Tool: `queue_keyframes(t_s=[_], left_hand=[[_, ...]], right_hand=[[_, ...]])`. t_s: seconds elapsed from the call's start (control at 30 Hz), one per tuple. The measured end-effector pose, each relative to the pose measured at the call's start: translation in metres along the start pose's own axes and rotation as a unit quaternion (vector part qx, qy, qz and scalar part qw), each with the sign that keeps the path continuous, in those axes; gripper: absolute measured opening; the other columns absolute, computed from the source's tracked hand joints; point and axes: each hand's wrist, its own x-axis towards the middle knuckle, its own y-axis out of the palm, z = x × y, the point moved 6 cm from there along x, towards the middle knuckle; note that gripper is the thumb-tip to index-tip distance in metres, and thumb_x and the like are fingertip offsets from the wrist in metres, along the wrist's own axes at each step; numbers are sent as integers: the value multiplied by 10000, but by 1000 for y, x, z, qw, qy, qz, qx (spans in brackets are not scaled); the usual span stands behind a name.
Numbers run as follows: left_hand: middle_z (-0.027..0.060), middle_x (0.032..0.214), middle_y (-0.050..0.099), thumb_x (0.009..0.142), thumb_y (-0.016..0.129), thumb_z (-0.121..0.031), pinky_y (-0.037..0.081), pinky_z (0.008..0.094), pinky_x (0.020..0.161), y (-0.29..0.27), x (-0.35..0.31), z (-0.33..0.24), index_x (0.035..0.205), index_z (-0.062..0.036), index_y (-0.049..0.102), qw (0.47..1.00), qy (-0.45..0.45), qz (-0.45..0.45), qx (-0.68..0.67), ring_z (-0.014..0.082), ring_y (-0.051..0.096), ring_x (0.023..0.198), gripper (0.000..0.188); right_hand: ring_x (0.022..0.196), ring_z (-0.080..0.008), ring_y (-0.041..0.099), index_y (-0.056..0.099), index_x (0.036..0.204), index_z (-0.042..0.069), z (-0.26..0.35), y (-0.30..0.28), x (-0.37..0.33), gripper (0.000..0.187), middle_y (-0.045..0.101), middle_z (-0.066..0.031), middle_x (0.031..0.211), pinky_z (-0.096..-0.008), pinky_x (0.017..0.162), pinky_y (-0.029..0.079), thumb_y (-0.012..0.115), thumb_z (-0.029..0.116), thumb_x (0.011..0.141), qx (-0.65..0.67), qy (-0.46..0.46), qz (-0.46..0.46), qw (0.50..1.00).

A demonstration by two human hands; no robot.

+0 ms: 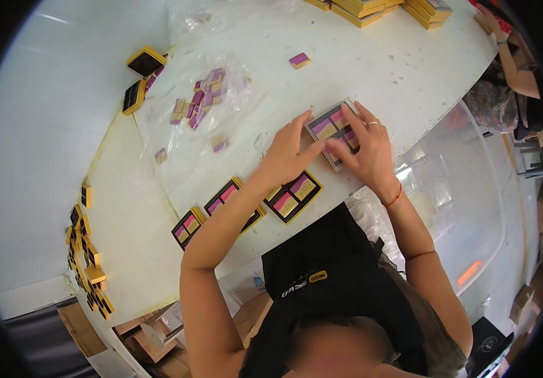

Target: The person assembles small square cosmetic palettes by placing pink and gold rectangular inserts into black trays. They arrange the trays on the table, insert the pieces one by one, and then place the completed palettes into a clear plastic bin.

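Observation:
A shallow dark box [327, 130] with a pale, shiny rim lies on the white table ahead of me. Small pink, purple and gold packets sit in its compartments, partly covered by my fingers. My left hand [289, 151] grips its left side, fingers along the far left edge and thumb at the near edge. From the right, my right hand [371, 146] holds the same box, fingers reaching over its far side and thumb over the near part. Just nearer to me is a yellow-edged box [293, 196] of similar packets, partly behind my left forearm.
More filled boxes [223, 196] stand in a row leftward. Clear plastic sheeting [233, 94] covers loose packets, with one packet [299, 60] beyond. Yellow boxes [362, 11] are stacked at the back, and many dark-and-yellow ones [89, 252] line the left edge. Another person's arm [517, 72] shows far right.

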Motion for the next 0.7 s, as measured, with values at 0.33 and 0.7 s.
queue_keyframes(t_s=[0.33,0.7], left_hand=[[226,1516,324,833,686,-142,267,479,1129,-2,7,-21,1388,-125,475,987,67,-84,122,392,327,1386,594],[205,1452,441,847,684,-127,334,434,1091,-8,-87,-76,1343,-14,523,985,37,-1,168,355,449,1305,534]], right_hand=[[1258,-376,454,544,1354,72,5,-2,-4,861,366,-202,1499,-455,1032,353,817,516,669,84,-49,62,993],[925,-239,672,697,1016,48,-356,-20,-339,362,712,-151,978,-368,813,519,700,370,851,33,551,27,833]])
